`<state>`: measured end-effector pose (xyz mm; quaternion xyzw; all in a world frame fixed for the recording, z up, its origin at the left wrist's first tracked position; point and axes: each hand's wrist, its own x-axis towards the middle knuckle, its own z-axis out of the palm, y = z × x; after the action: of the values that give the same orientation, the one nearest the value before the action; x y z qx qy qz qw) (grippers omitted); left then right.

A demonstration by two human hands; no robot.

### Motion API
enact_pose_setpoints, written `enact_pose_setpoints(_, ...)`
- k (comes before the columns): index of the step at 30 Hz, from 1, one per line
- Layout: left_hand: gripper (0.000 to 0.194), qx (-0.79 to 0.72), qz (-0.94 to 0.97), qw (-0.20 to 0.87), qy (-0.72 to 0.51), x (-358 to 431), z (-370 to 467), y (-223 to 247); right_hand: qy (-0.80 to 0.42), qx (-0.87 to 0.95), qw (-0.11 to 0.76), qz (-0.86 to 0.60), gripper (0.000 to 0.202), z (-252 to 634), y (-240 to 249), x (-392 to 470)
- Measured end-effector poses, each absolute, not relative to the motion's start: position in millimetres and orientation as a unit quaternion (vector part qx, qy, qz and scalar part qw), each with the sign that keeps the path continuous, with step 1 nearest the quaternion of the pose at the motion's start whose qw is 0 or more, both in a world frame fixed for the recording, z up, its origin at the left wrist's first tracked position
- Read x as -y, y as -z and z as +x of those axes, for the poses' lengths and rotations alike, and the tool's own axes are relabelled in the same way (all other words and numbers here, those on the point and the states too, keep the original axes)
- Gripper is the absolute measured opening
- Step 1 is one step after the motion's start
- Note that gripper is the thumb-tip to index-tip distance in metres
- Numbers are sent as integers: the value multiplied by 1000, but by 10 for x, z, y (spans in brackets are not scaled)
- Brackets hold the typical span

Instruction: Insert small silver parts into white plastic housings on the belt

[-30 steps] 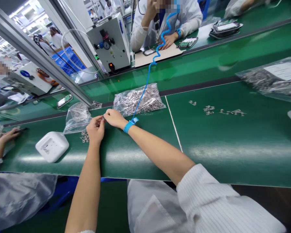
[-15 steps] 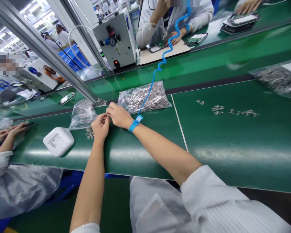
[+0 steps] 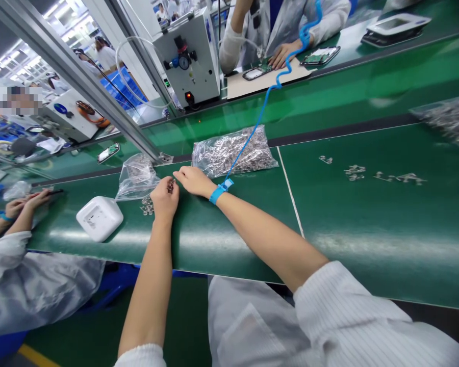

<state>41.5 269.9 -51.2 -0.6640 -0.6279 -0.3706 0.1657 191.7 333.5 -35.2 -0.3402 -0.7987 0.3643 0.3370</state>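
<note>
My left hand (image 3: 164, 200) is curled around several small silvery metal parts (image 3: 170, 186), some showing between its fingers. Just to its right is my right hand (image 3: 194, 181), its fingertips pinched together close to the left thumb; whatever they hold is too small to see. A blue wrist strap (image 3: 219, 192) with a blue coiled cord (image 3: 268, 94) is around my right wrist. Loose metal parts of the same look (image 3: 147, 206) lie on the green work surface beside my left hand. Behind both hands rests a clear bag full of metal parts (image 3: 235, 151).
A smaller clear bag (image 3: 136, 176) and a white rounded-square device (image 3: 99, 219) are on the left. Further small parts (image 3: 355, 173) and another filled bag (image 3: 453, 120) lie to the right. A metal post (image 3: 110, 97) rises behind. Co-workers sit opposite and at far left.
My right hand has drawn slightly apart from my left, so the metal parts in the left hand show more. The whole view has shifted a little.
</note>
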Motion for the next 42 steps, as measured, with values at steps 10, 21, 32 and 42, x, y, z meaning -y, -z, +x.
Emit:
enact_pose_setpoints(10,25,607,-692,174,350,-2683,441,517,-425,762,354,-338,42,1893,348,-3315)
enact_pose_setpoints(21,28,607,-690,100,381,-2649,481,465,-348,772,395,-357,20,1900,415,-3368)
enact_pose_setpoints(32,19,635,-598,38,488,-2628,567,398,-333,782,403,-340,27,1927,399,-3233)
enact_pose_setpoints(42,27,536,-521,-206,631,-2677,599,412,-476,700,428,-317,32,1909,393,-3333)
